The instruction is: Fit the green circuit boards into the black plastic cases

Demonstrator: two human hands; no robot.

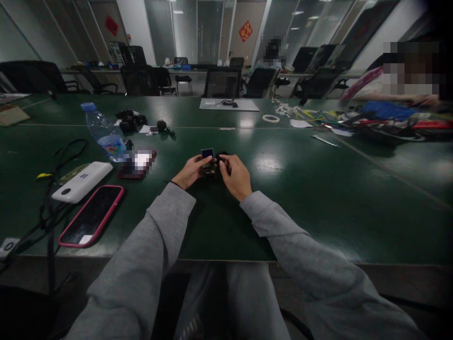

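Note:
My left hand (191, 172) and my right hand (236, 175) meet over the middle of the dark green table (318, 198). Between them is a small electronic module (208, 163) with a dark blue square screen on top and a circuit board below. My left hand holds it by its left side. My right hand's fingertips pinch a small black part (221, 156) against the module's right side. Both arms wear grey sleeves.
To the left lie a phone in a pink case (92, 215), a white power bank (82, 181), a water bottle (102, 130) and black cables (53, 189). Small black parts (131, 120) sit further back. Cables and tools (382, 120) crowd the right, beside a seated person (396, 82).

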